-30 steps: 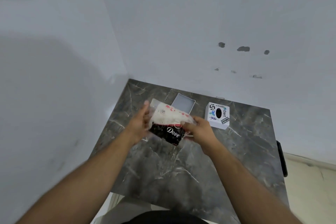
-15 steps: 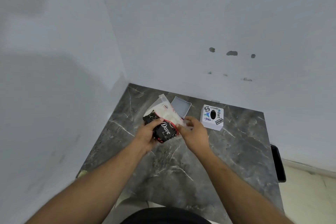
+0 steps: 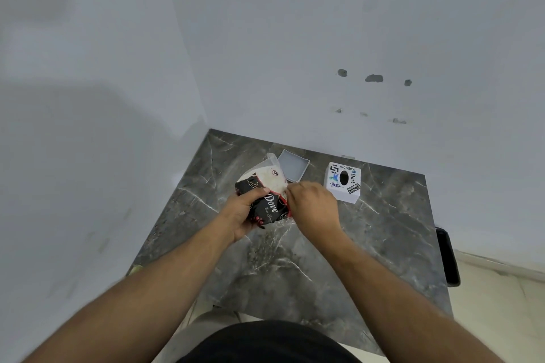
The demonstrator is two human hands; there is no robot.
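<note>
Head view is showing the left hand [image 3: 244, 214] gripping the Dove packet [image 3: 271, 206] above the counter [image 3: 383, 244]; the right hand [image 3: 313, 207] is pinching its wrapper edge. Tugging hard is risking a sudden tear and drop.

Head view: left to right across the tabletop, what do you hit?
Order: left hand → Dove packet, which it grips → right hand, pinching the packet's edge → white stickered box → black object at far right. Omitted: open grey box, which overlaps packet and right hand sideways.
</note>
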